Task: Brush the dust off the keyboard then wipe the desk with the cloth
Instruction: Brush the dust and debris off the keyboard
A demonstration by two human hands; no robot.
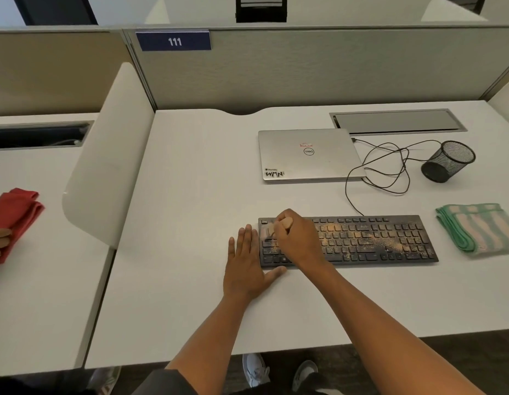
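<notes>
desk [190, 195]: white cubicle top, grey partition behind
keyboard [361, 240]: black, tan dust across keys, near front edge
right hand [297, 238]: fist clamped on brush [279, 225] at left keys
left hand [247, 269]: fingers flat beside keyboard
cloth [478, 229]: green-striped, folded, right of keyboard
text: sign [174, 40] read "111"; laptop [309, 155] Dell
</notes>
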